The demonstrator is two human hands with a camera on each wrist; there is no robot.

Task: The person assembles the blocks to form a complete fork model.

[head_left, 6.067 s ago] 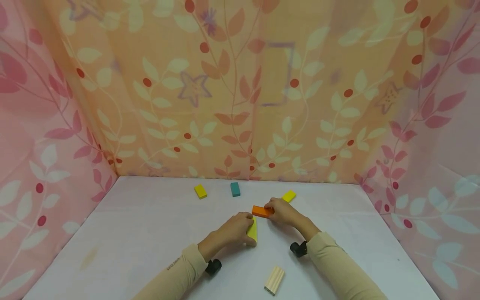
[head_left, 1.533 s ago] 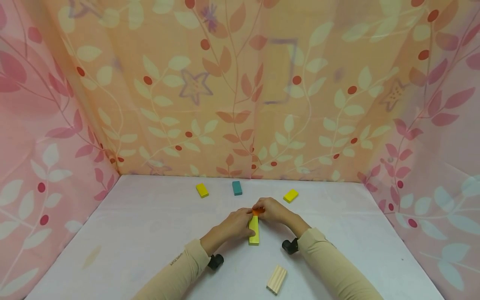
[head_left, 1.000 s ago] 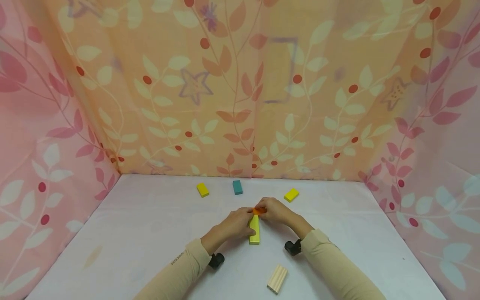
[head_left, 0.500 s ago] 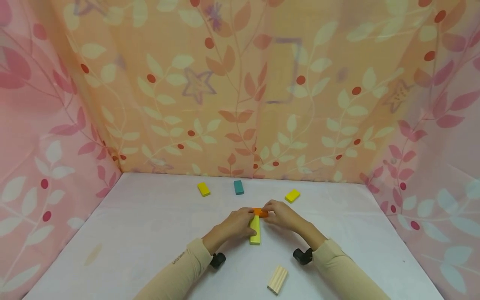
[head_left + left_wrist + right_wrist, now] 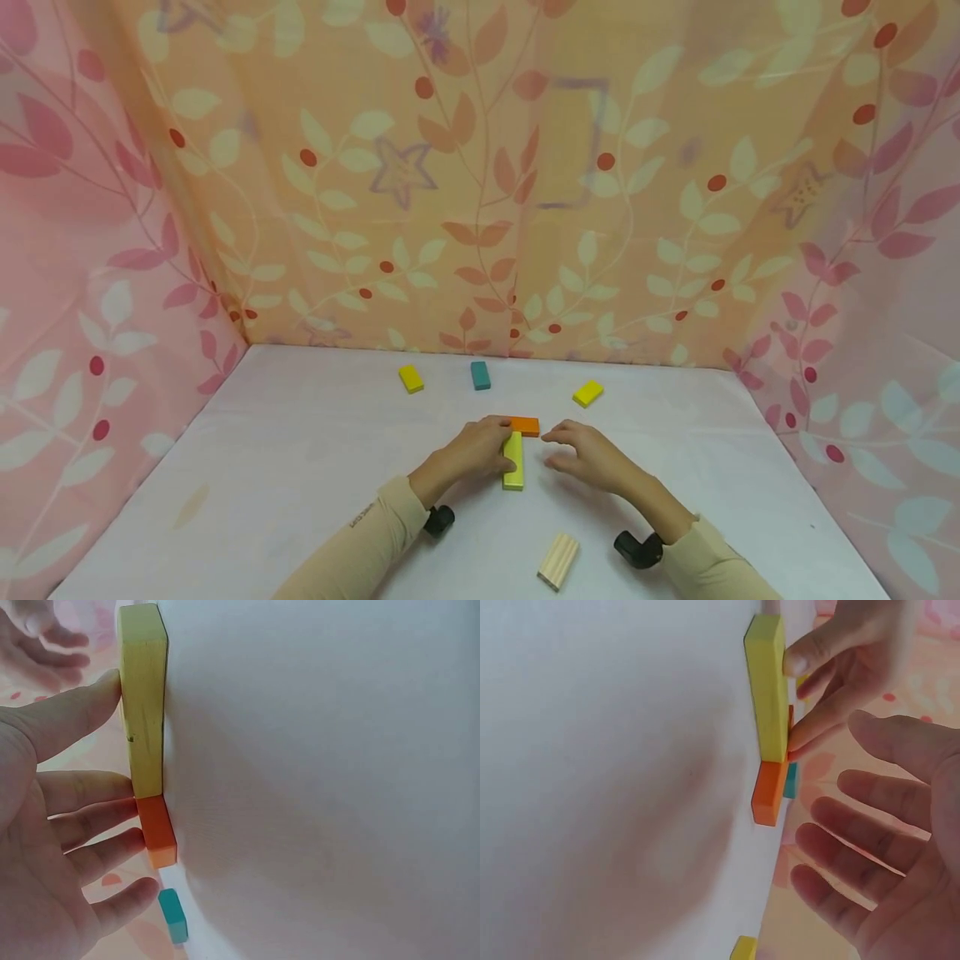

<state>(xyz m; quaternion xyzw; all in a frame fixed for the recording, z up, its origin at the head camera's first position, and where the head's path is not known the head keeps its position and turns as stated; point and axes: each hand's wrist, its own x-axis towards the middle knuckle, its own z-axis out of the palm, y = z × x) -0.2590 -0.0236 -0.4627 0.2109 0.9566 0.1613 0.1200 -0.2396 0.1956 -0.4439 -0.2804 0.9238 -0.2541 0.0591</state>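
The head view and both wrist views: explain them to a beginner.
No robot here: a person's bare left hand and right hand do the work. A head-worn camera took the wide picture; black cameras on the wrists took the sideways close-ups. On the white table lie a long yellow-green block, an orange block crosswise at its far end, a teal block, two small yellow blocks and a ridged wooden block. The left hand touches the long and orange blocks; the right hand holds nothing.
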